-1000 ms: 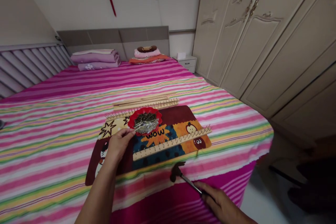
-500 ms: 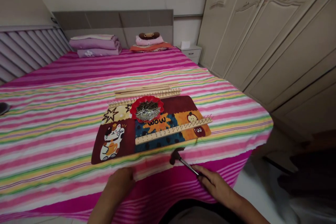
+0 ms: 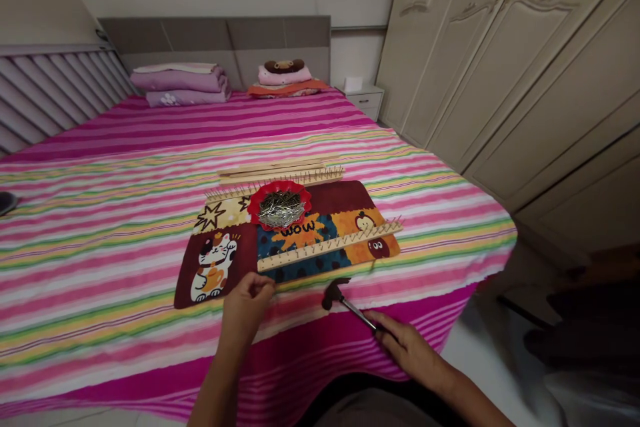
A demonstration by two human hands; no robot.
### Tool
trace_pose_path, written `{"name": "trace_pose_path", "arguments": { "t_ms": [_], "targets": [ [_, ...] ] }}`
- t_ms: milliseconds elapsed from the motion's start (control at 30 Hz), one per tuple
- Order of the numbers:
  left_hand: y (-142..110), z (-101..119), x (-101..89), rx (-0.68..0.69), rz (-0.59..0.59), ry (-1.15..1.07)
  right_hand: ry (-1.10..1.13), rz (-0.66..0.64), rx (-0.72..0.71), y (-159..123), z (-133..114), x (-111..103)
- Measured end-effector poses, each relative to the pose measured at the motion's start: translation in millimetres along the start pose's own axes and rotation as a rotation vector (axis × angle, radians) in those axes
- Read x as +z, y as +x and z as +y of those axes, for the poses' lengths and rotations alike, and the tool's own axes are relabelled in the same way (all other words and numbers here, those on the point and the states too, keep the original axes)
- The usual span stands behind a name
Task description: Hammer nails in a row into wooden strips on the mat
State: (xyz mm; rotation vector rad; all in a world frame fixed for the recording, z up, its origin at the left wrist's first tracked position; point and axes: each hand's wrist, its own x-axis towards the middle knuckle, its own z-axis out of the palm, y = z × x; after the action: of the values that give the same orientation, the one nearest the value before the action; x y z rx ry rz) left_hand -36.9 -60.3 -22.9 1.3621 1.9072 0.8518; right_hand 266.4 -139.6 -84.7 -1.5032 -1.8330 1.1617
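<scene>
My right hand (image 3: 405, 345) is closed round the handle of a claw hammer (image 3: 354, 307), its dark head pointing away from me over the bed's near edge. My left hand (image 3: 249, 303) hovers by the near edge of a patterned mat (image 3: 324, 271), thumb and fingers pinched together. Whatever the pinch holds, if anything, is too small to make out. Just beyond that hand lies the left end of a wooden strip (image 3: 320, 251) with a row of nails standing in it. Behind the strip a red scalloped bowl (image 3: 253, 209) holds many loose nails (image 3: 281, 208).
More wooden strips (image 3: 280, 169) lie past the bowl, one with upright nails (image 3: 320, 177). Striped bedding (image 3: 100, 247) covers the bed. Folded quilts (image 3: 183, 83) and a pillow stack (image 3: 285, 80) rest by the headboard (image 3: 195, 40). A wardrobe (image 3: 500, 67) stands on the right.
My left hand has moved forward and slightly right, from the bed's near edge to the mat's edge, and its fingers now show pinched. The right hand and hammer have barely moved.
</scene>
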Motion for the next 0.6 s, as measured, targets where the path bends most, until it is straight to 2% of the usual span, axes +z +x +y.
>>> {"name": "trace_pose_path", "arguments": {
  "t_ms": [100, 167, 367, 600],
  "targets": [
    [7, 16, 11.7, 0.021, 0.141, -0.061, -0.009, -0.017, -0.010, 1, -4, -2],
    [11, 23, 19.1, 0.041, 0.175, -0.073, -0.017, -0.017, -0.020, 1, -5, -2],
    [19, 22, 33.2, 0.047, 0.212, -0.011, -0.030, -0.015, -0.021, 0, -3, -2],
    [22, 22, 37.3, 0.069, 0.215, 0.055, -0.031, -0.014, -0.043, -1, 0, 0]
  ]
}}
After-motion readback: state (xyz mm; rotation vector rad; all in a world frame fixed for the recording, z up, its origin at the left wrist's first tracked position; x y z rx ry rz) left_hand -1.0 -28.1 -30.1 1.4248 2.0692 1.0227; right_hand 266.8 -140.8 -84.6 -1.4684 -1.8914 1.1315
